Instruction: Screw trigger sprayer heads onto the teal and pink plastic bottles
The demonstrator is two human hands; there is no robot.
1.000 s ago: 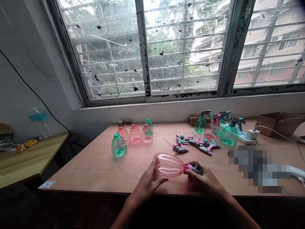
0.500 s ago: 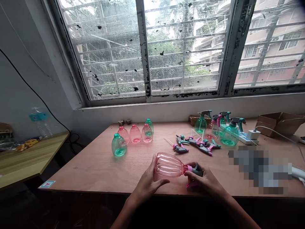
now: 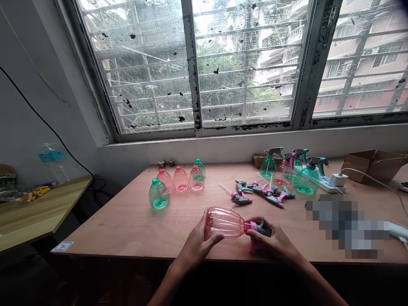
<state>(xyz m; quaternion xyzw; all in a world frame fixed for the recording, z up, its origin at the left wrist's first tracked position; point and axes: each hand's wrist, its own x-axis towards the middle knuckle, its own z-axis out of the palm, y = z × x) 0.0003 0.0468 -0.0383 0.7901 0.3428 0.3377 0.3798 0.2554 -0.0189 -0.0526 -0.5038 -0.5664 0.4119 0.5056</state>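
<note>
A clear pink spray bottle (image 3: 225,222) lies sideways in the air above the front of the table, its base to the left. My left hand (image 3: 198,243) wraps round the base end, thumb along the near side. At the neck, my right hand (image 3: 273,239) is closed on a black and pink trigger sprayer (image 3: 262,228), whose pink collar sits against the bottle's mouth. Whether the collar is fully threaded I cannot tell. Behind the bottle lie several loose trigger sprayers (image 3: 269,196) with thin tubes.
Three pink bottles (image 3: 181,179) and two green bottles (image 3: 160,194) without sprayers stand at the back left. Several bottles with sprayers, including a green one (image 3: 306,180), stand back right near a power strip (image 3: 331,187) and cardboard box (image 3: 371,165). A blurred patch (image 3: 350,225) covers the right side.
The base end of the pink bottle has dropped slightly. My left thumb has moved up against the bottle's side, while my right hand stays nearly still on the sprayer.
</note>
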